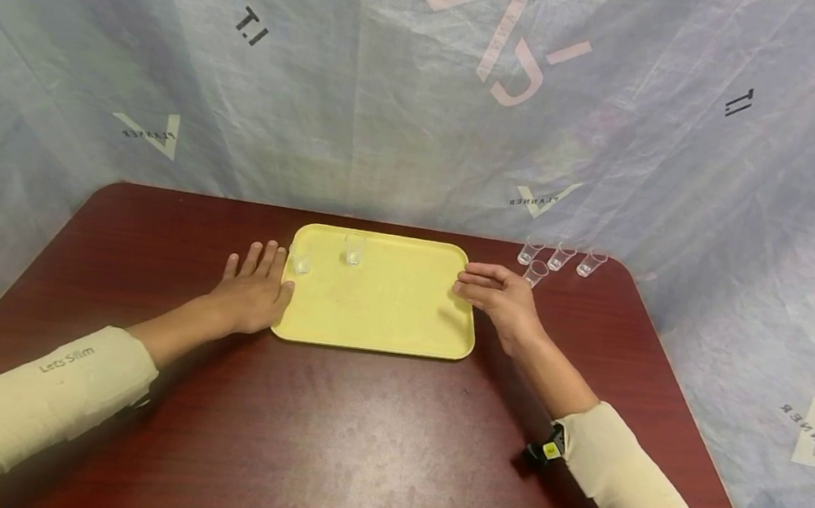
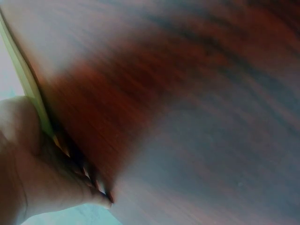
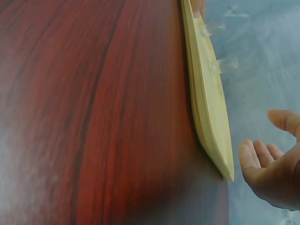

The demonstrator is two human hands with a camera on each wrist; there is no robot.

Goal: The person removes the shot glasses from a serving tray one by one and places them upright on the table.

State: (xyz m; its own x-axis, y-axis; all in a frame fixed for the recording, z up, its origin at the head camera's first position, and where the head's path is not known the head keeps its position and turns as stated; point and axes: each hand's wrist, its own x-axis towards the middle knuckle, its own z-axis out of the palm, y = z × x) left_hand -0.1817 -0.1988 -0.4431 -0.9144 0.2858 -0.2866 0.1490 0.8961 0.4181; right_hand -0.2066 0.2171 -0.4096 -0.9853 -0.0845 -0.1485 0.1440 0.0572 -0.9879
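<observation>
A yellow tray (image 1: 377, 318) lies on the dark red table (image 1: 355, 449). Two small clear cups stand on it, one (image 1: 300, 259) at its left edge and one (image 1: 353, 249) near its far rim. My left hand (image 1: 252, 291) lies flat on the table with straight fingers, its thumb against the tray's left edge (image 2: 33, 89). My right hand (image 1: 497, 293) hovers at the tray's right edge with relaxed fingers (image 3: 262, 161) and holds nothing. In the right wrist view the tray (image 3: 211, 108) shows edge-on with both cups (image 3: 222, 63).
Several clear cups (image 1: 561, 259) stand on the table at the far right, just behind my right hand. A grey printed sheet (image 1: 427, 80) hangs as a wall around the table's back and sides. A dark wrist device (image 1: 545, 450) sits on my right sleeve.
</observation>
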